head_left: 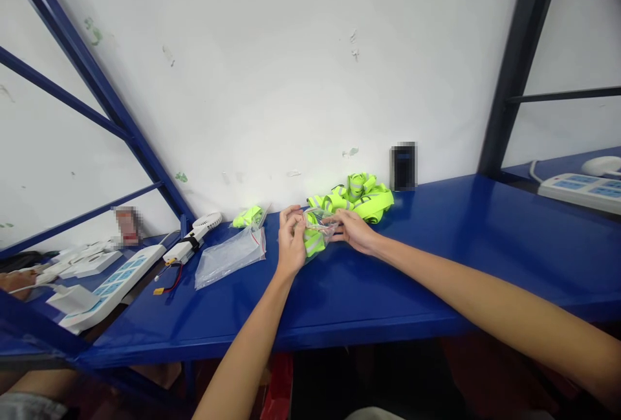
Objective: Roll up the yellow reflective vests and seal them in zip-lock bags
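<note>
My left hand and my right hand both pinch a small clear plastic bag that holds a folded neon-green reflective strap, just above the blue shelf. A heap of the same neon-green straps lies right behind the bag against the white wall. Left of my left hand lie a stack of flat clear bags and one more bagged green strap.
A small white hand-held fan with red and black wires lies at the shelf's left end. White power strips sit at the left and far right. A dark small box stands against the wall. Blue frame struts cross the left side.
</note>
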Demonstrator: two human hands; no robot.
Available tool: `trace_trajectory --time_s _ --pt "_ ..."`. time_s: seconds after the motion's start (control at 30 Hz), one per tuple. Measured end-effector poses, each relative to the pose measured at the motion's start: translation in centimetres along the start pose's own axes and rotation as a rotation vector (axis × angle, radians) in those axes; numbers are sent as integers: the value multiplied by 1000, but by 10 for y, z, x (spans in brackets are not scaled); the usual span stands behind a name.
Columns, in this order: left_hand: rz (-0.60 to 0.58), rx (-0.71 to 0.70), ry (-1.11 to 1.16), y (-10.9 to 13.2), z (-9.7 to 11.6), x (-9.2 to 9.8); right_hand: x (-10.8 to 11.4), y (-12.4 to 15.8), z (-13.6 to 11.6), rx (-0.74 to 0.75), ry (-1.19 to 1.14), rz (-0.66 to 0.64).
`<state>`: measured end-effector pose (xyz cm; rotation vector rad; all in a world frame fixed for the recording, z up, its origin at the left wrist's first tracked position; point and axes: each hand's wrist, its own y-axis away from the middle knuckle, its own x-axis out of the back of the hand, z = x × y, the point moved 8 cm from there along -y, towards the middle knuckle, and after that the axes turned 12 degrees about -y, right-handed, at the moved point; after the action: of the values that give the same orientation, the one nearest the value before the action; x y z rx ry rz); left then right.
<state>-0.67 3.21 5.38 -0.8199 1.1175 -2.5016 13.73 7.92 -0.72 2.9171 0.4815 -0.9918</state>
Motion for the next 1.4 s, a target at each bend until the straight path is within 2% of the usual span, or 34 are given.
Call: trace_trajectory --time_s 0.17,0.23,0.3,0.37,0.47,0.53,0.63,0.7,0.77,0.93,1.03,1.1,1.23,1.33,1.4 --pt "61 -137 -91 6 16 6 -7 5 -30 337 387 -132" --pt "56 -133 -242 7 14 6 -13 9 -31 317 523 -206" --pt "-36 -85 -440 6 5 1 -15 11 -23 164 600 -290" --pt "-200 -14 -603 6 -9 -10 -15 14 -19 58 683 -369" --pt "-402 46 -724 10 -22 -23 -15 15 -23 127 897 -445" --pt "-446 59 -768 11 -24 -27 -15 14 -26 208 1009 -465" --pt "-461 78 -792 12 -23 -28 -14 12 -25 277 1076 -420" --pt "-459 91 -789 13 -23 -27 -16 13 -27 339 1060 -375" --pt "-456 99 -782 13 -23 -27 -20 16 -28 371 1008 -385" --pt "-465 87 -778 16 -23 -30 -24 20 -16 238 931 -490" --pt "-476 104 -767 17 -23 -29 -21 18 -10 186 874 -452" --pt "-497 128 -747 19 -24 -26 -18 18 -12 215 853 -375" --pt "-542 153 -699 30 -21 -16 -13 32 -30 308 864 -214" --pt "-547 123 -694 38 -15 -11 -10 48 -44 272 827 -183" --pt "-562 118 -715 42 -14 -10 -1 55 -60 258 755 -76"
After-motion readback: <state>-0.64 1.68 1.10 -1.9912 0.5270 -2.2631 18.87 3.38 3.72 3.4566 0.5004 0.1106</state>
